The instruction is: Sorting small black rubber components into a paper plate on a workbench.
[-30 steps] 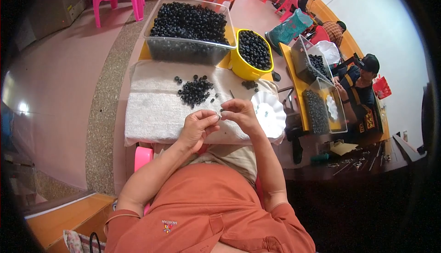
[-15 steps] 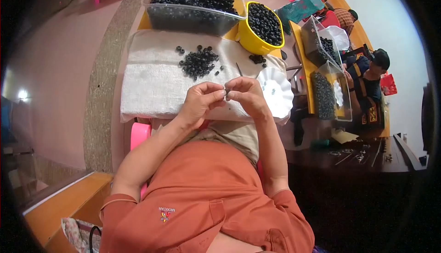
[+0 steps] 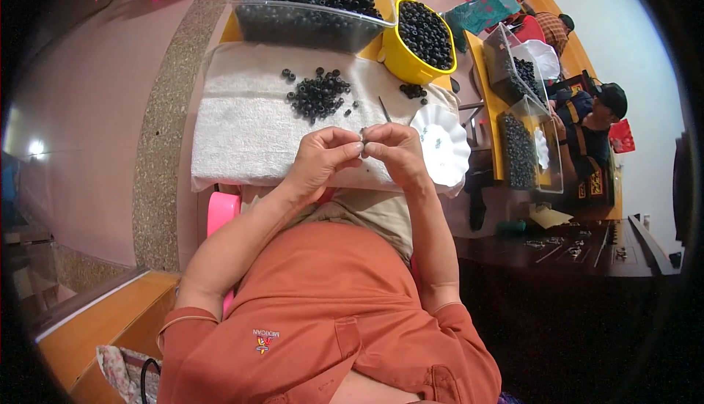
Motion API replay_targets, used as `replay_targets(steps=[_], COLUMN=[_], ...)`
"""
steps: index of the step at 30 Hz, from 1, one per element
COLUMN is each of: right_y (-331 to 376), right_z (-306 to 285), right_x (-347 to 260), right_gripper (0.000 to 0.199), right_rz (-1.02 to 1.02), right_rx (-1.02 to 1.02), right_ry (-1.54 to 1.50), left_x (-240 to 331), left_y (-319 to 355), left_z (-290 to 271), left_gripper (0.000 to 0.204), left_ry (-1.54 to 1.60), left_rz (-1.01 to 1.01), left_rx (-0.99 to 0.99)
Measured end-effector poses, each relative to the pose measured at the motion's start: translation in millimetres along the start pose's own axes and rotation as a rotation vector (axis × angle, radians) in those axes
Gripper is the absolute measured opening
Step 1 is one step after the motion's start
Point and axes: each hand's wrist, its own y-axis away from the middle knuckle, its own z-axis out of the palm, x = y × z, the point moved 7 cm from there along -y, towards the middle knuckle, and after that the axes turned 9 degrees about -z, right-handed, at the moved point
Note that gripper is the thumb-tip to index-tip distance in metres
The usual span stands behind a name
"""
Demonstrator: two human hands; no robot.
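Observation:
My left hand (image 3: 321,158) and my right hand (image 3: 400,156) meet over the near edge of a white cloth (image 3: 238,129). Both pinch one small dark part (image 3: 364,142) between thumbs and fingertips, which cover most of it. Just beyond my left hand lies a loose pile of small black ring-shaped parts (image 3: 318,94). A thin dark tool (image 3: 384,108) rests on the cloth past my right hand, near a smaller cluster of black parts (image 3: 413,91). To the right of my right hand sits a white scalloped dish (image 3: 453,147) holding a few tiny dark bits.
A clear bin (image 3: 308,26) full of black parts and a yellow tub (image 3: 407,67) of the same stand at the far edge. On the right, another table carries clear bins (image 3: 555,173), with a person in a dark cap (image 3: 587,122) beside it. Pink chair (image 3: 223,212) under me.
Both hands keep their pinch on the small part, with only a slight shift of the fingertips. The whole view has moved slightly; the things on the cloth lie as before.

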Motion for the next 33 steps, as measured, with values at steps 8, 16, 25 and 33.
replay_targets(steps=[8, 16, 25, 33], right_y=[1, 11, 15, 24], right_z=[2, 17, 15, 37], right_x=[-9, -23, -3, -24], right_gripper=[0.013, 0.012, 0.013, 0.033], right_rz=[-0.153, -0.387, -0.327, -0.603], right_rx=[-0.065, -0.099, 0.092, 0.063], right_ry=[0.203, 0.393, 0.245, 0.601], left_x=[-3, -12, -7, -12], left_y=[0, -1, 0, -2], left_z=[-1, -2, -5, -8], left_gripper=[0.012, 0.012, 0.012, 0.013], left_ry=[0.040, 0.118, 0.121, 0.215], left_rz=[-0.041, -0.104, -0.092, -0.070], left_rx=[-0.007, 0.002, 0.026, 0.048])
